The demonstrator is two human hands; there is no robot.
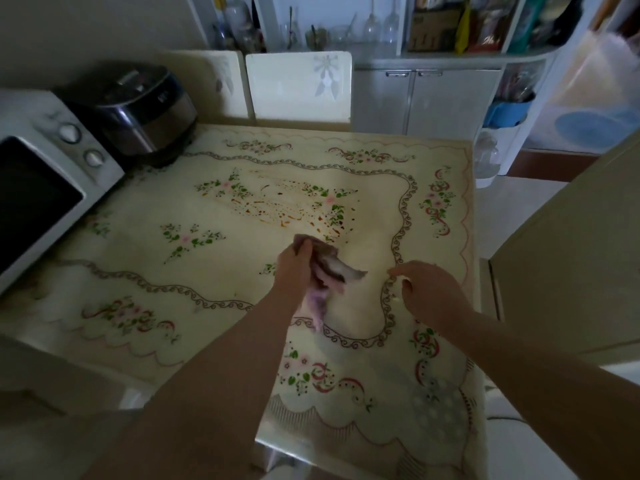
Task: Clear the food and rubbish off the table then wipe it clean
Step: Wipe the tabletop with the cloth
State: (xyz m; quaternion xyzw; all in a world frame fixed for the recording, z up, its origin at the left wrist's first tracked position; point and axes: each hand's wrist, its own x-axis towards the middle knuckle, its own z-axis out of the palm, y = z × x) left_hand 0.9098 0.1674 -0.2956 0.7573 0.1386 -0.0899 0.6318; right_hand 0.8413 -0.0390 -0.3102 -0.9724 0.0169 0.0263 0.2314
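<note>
- Left grip (294,268) clutches a crumpled cloth (332,271) over the middle of the worktop (207,289), just beside orange-brown spatter (294,206).
- Right grip (429,292) hangs loosely curled, holding nothing, near the worktop's right edge.

The room is dim, with a paler wash of light across the middle of the table (221,282), which wears a cream cloth printed with flowers and scrolls. A white microwave (52,188) stands at its left edge, and a dark rice cooker (138,109) at the far left corner. Two cream chair backs (298,84) are pushed against the far edge. Behind them stands a white cabinet (426,98) with open shelves holding glassware (374,26) and boxes (436,26). The wall (86,29) at upper left is plain, the floor (512,209) is pale, and a cream panel (571,254) rises just beside the table's right edge.
</note>
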